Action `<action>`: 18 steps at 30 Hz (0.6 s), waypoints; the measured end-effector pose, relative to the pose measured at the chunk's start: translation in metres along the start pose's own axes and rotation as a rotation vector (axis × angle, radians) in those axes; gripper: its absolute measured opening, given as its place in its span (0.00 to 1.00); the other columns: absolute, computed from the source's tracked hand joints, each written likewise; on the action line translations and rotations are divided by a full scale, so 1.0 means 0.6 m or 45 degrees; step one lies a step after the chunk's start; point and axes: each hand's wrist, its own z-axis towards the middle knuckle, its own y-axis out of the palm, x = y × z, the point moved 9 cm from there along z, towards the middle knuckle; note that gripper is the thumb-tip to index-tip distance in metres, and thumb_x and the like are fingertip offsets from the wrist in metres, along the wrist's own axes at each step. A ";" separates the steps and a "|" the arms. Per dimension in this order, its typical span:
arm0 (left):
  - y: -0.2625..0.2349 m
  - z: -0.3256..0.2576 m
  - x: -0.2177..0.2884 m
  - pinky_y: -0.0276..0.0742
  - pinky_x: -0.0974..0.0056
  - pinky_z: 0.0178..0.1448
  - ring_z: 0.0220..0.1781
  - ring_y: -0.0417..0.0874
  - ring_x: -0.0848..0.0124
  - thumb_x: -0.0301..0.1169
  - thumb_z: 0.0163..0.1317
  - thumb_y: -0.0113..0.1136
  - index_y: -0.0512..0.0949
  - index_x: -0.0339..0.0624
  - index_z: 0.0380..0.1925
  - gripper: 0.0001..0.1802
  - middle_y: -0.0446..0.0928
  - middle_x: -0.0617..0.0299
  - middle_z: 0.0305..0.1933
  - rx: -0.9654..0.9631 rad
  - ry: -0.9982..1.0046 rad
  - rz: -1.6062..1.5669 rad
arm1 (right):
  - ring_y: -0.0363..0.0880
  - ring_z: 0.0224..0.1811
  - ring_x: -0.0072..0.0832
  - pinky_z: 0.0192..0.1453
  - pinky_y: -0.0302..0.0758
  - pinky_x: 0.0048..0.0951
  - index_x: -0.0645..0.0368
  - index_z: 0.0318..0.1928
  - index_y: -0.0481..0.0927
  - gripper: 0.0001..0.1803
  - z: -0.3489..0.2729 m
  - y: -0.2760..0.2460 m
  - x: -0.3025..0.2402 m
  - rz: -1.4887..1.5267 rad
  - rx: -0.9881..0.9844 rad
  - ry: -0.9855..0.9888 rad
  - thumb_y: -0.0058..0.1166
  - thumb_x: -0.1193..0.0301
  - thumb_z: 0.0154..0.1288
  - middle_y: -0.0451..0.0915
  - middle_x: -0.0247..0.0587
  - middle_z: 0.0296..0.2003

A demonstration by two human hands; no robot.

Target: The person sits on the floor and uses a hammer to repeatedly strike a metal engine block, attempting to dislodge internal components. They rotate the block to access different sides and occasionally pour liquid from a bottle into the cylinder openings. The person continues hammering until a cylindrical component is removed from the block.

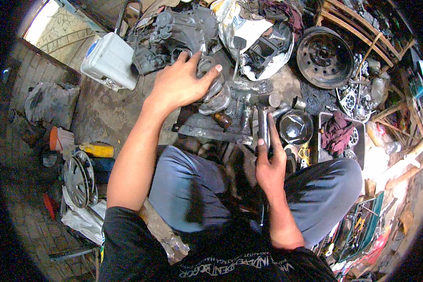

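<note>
A pale grey box (109,61) stands on the workshop floor (105,110) at far left, beyond the left forearm. The left hand (179,84) reaches forward, fingers parted and thumb stretched to the right, over a stacked metal part (215,96); how firmly its grip presses cannot be told. The part lies under and just right of that hand, the nearer of the two, its long axis running roughly away from the seated person, beside a greasy metal plate (207,130). To the right, the right hand (271,164) is closed around the lower end of a hammer (263,124), thumb on the handle and index finger laid along it. The hammer extends forward from that grip, to the right of the stacked part; its handle points almost straight away from the body, with the head at the far end set crosswise. A round pan (296,127) sits just right of the hammer, then a dark red rag (337,133).
</note>
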 end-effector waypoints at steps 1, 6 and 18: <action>-0.004 -0.004 0.001 0.70 0.47 0.71 0.69 0.71 0.38 0.68 0.66 0.46 0.68 0.45 0.71 0.45 0.66 0.33 0.71 -0.009 -0.009 0.003 | 0.62 0.76 0.37 0.78 0.56 0.34 0.63 0.74 0.62 0.29 0.001 0.001 -0.001 0.005 0.001 0.001 0.43 0.80 0.75 0.66 0.49 0.73; -0.012 -0.011 -0.006 0.71 0.47 0.70 0.69 0.72 0.38 0.71 0.62 0.48 0.70 0.46 0.69 0.48 0.69 0.30 0.68 -0.060 -0.066 0.025 | 0.66 0.74 0.38 0.75 0.61 0.35 0.59 0.75 0.62 0.29 0.000 0.007 0.010 0.002 0.019 -0.047 0.44 0.79 0.75 0.68 0.51 0.72; -0.018 -0.029 -0.018 0.70 0.44 0.70 0.68 0.72 0.36 0.74 0.55 0.55 0.72 0.44 0.68 0.53 0.70 0.29 0.66 -0.100 -0.090 0.062 | 0.64 0.75 0.36 0.77 0.57 0.34 0.65 0.75 0.61 0.30 -0.004 0.028 0.005 0.013 -0.088 0.018 0.43 0.82 0.73 0.66 0.52 0.73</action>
